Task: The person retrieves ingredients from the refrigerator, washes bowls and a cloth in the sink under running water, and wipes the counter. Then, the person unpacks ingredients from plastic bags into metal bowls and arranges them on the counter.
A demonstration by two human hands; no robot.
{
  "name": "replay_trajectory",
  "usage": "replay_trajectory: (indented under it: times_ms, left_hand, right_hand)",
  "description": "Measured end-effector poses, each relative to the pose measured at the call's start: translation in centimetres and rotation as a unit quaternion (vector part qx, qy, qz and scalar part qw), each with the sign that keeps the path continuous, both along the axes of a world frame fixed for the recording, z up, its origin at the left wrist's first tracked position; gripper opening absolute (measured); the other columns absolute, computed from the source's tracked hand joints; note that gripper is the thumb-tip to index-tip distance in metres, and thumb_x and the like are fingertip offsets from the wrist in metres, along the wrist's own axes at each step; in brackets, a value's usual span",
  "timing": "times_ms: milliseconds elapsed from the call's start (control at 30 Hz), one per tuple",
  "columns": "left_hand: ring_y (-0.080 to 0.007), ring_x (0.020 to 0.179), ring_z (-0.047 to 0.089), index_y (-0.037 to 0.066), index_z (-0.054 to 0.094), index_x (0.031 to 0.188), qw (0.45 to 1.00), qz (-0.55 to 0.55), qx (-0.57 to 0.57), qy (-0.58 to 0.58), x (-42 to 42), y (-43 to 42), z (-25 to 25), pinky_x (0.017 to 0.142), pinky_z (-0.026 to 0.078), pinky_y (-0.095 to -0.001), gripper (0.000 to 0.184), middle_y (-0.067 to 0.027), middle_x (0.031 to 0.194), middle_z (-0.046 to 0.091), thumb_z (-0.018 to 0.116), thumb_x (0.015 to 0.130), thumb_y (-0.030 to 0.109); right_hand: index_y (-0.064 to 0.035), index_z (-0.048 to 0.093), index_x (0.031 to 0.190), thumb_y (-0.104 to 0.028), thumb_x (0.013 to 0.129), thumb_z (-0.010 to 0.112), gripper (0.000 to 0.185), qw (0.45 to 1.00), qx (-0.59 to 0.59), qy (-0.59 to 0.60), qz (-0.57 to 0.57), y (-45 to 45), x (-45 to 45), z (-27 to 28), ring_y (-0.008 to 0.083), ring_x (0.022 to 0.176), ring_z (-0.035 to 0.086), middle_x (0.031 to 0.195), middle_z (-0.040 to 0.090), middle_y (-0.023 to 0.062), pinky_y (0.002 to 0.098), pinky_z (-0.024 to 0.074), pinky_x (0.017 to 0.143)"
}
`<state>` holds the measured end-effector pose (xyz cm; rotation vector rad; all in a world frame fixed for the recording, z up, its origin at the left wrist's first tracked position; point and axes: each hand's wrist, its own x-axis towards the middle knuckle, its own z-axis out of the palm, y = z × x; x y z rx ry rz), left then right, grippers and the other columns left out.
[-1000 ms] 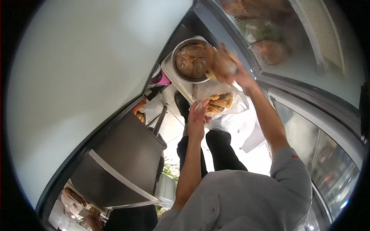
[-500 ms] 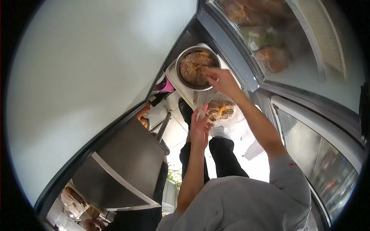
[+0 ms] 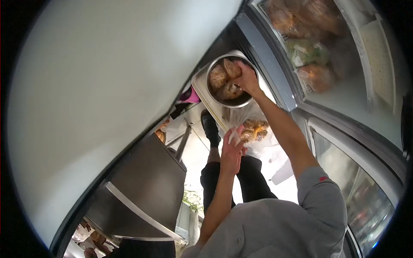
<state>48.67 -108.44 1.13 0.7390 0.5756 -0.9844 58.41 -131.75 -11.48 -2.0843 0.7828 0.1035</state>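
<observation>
A round metal pot holds several brown, plastic-wrapped bundles of food. Inside its right side, the fingers of my right hand are closed around one brown bundle, partly hiding it. Lower down, my left hand pinches the edge of a clear plastic bag. Just beside that hand lies another group of brown and orange wrapped bundles, in or under clear plastic; which of the two I cannot tell.
The pot stands on a pale tray or lid. An open freezer compartment with bagged food is at upper right, above a glass door. A large white surface fills the left, over a metal cabinet. Another person's dark clothing shows below.
My right hand has reached farther into the pot and closed on a bundle, and the bundles inside have shifted apart. My left hand keeps hold of the plastic bag. The view has shifted slightly.
</observation>
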Motion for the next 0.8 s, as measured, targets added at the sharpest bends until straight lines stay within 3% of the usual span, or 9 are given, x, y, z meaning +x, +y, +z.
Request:
replay_trajectory:
  times_ms: [100,167,233,300,433,533,667,733,800]
  left_hand:
    - [-0.0180,0.099,0.057,0.013,0.031,0.138,0.999,0.004,-0.018,-0.033,-0.2,0.3,-1.0,0.076,0.050,-0.0324,0.058,-0.0120,0.150,0.029,0.046,0.084,-0.004]
    - [-0.0203,0.109,0.054,0.012,0.030,0.138,0.999,0.012,-0.023,-0.042,0.5,-0.1,-0.8,0.078,0.049,-0.0330,0.067,-0.0108,0.150,0.028,0.048,0.078,-0.011]
    - [-0.0167,0.105,0.053,0.010,0.026,0.140,0.999,0.020,-0.016,-0.034,1.2,-1.1,0.4,0.074,0.046,-0.0282,0.070,-0.0114,0.150,0.029,0.046,0.077,-0.014]
    - [-0.0172,0.107,0.052,0.008,0.023,0.141,0.999,0.022,-0.021,-0.026,1.2,-1.3,0.8,0.072,0.044,-0.0263,0.074,-0.0118,0.151,0.028,0.044,0.074,-0.017]
    - [-0.0175,0.112,0.049,0.007,0.026,0.139,0.992,-0.069,0.000,-0.104,-0.5,-1.6,0.1,0.078,0.043,-0.0283,0.067,-0.0112,0.150,0.029,0.045,0.078,-0.011]
    - [-0.0172,0.112,0.048,0.007,0.027,0.138,0.985,-0.090,0.052,-0.141,0.0,-1.5,0.5,0.079,0.043,-0.0280,0.065,-0.0115,0.149,0.030,0.046,0.079,-0.010]
    - [-0.0203,0.115,0.048,0.004,0.027,0.138,0.992,-0.034,0.047,-0.113,2.2,-0.6,-0.5,0.081,0.046,-0.0314,0.063,-0.0104,0.148,0.031,0.046,0.079,-0.011]
    - [-0.0217,0.120,0.046,0.004,0.026,0.138,0.995,-0.011,0.036,-0.097,2.4,0.3,-0.9,0.082,0.047,-0.0309,0.065,-0.0113,0.149,0.030,0.048,0.079,-0.012]
    - [-0.0206,0.124,0.043,0.005,0.023,0.140,0.995,-0.022,0.021,-0.092,1.5,0.3,-1.2,0.080,0.047,-0.0290,0.068,-0.0117,0.150,0.028,0.049,0.080,-0.013]
  right_hand:
    - [-0.0085,0.047,0.127,-0.004,0.066,0.079,0.070,0.954,0.221,-0.161,-0.126,0.3,-4.5,8.0,0.0302,0.104,0.058,0.117,0.057,0.0138,0.0406,0.0472,0.094]
    - [-0.0092,0.049,0.127,-0.005,0.069,0.079,0.066,0.828,0.467,-0.260,-0.170,1.2,-8.8,11.5,0.0271,0.103,0.058,0.117,0.057,0.0103,0.0402,0.0488,0.091]
    - [-0.0120,0.048,0.129,-0.003,0.072,0.076,0.064,0.861,0.428,-0.262,-0.080,2.7,-15.0,11.6,0.0262,0.102,0.058,0.117,0.057,0.0087,0.0378,0.0508,0.087]
    - [-0.0165,0.047,0.132,-0.003,0.073,0.072,0.066,0.977,0.131,-0.157,0.054,5.2,-18.4,10.4,0.0285,0.100,0.058,0.120,0.055,0.0091,0.0370,0.0514,0.086]
    - [-0.0223,0.045,0.134,-0.010,0.072,0.069,0.068,0.987,-0.110,0.053,0.106,8.0,-16.6,10.1,0.0333,0.105,0.054,0.127,0.049,0.0099,0.0415,0.0475,0.090]
    - [-0.0215,0.044,0.136,-0.016,0.073,0.068,0.068,0.964,-0.198,0.009,0.178,8.0,-13.6,10.0,0.0332,0.111,0.050,0.129,0.048,0.0107,0.0424,0.0449,0.093]
    - [-0.0191,0.049,0.134,-0.023,0.073,0.073,0.066,0.878,-0.219,-0.043,0.423,8.2,-13.7,10.4,0.0334,0.123,0.045,0.133,0.047,0.0114,0.0414,0.0411,0.097]
    - [-0.0146,0.061,0.119,-0.017,0.084,0.061,0.035,0.895,0.171,0.231,0.342,4.0,-9.7,12.0,0.0316,0.120,0.050,0.132,0.051,0.0131,0.0376,0.0433,0.096]
    - [-0.0134,0.060,0.119,-0.015,0.083,0.060,0.036,0.970,0.070,0.133,0.192,2.5,-5.5,11.2,0.0301,0.117,0.052,0.129,0.053,0.0123,0.0356,0.0456,0.094]
